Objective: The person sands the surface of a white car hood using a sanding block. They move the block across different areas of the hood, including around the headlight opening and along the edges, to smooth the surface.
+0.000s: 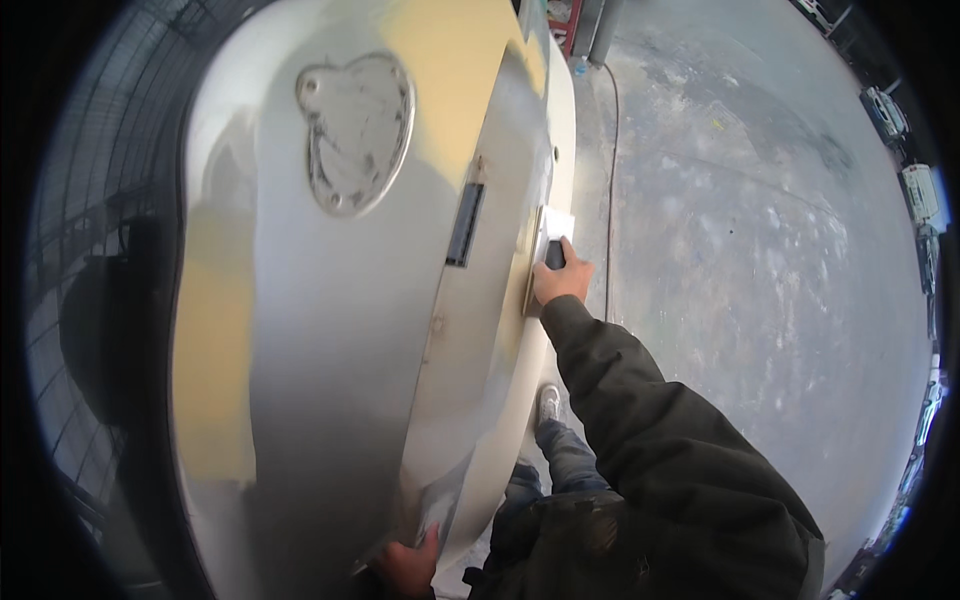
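A silver car tailgate (330, 350) with yellowish filler patches fills the left and middle of the view. My right hand (563, 277) is closed round the dark grip of a sanding block (558, 228) with a pale flat plate. The block lies along the right side of the car body, against a yellowish patch. Low in the view, my left hand (410, 565) rests on the lower part of the bodywork, thumb stretched away from the fingers. Some of its fingers are hard to make out, and it holds no tool.
Beyond the filler sits an oval recess (360, 135) in the panel, and a dark slot (465, 225) lies nearer the middle. A hose or cable (613, 150) runs along the grey floor (750, 250). My shoe (549, 402) stands close beside the bodywork. Vehicles line the far right.
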Tool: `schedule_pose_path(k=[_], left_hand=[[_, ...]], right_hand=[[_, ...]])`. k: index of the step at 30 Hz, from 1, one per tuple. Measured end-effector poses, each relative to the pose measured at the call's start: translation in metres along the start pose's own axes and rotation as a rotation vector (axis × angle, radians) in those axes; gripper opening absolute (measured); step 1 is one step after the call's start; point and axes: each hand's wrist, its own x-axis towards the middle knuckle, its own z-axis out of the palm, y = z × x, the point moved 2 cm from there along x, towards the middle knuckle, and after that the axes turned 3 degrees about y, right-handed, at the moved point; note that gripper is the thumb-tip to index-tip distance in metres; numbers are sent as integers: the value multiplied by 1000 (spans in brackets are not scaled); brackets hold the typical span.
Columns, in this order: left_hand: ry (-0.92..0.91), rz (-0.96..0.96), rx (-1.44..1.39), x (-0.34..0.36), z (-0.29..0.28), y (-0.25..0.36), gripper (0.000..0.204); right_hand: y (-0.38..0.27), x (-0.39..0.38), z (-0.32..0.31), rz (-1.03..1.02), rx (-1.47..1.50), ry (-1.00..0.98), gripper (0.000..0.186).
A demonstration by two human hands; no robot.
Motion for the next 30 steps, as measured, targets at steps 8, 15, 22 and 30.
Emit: schedule_pose_path(k=[8, 15, 22, 30], left_hand=[[-42, 36, -89, 5, -6, 5, 95], [-5, 52, -91, 10, -2, 9, 77], [165, 690, 443, 28, -24, 25, 69], [-32, -3, 69, -3, 27, -23, 75]], right_hand=[[39, -65, 9, -53, 102, -12, 74], [20, -41, 3, -7, -71, -23, 75], [19, -48, -4, 34, 18, -31, 70], [38, -127, -11, 87, 104, -129, 75]])
